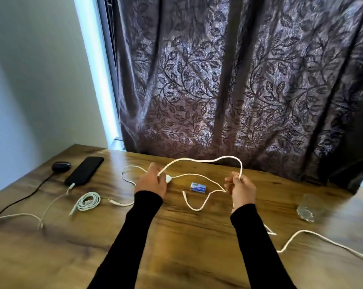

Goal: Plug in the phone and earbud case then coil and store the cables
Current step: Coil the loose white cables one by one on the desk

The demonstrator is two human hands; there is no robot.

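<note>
White cable [205,160] — thin, arching — pinched between both hands [153,181] above table [187,236].

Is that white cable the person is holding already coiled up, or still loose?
Still loose. The white cable arcs in one open loop between the left hand and right hand, its tail trailing on the table.

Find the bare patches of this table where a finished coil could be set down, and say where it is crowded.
Free: the near table between the sleeves, and the back strip between phone and left hand. Crowded: the left side around the coiled cable, the middle with the held white cable and small box, and right by the glass.
</note>
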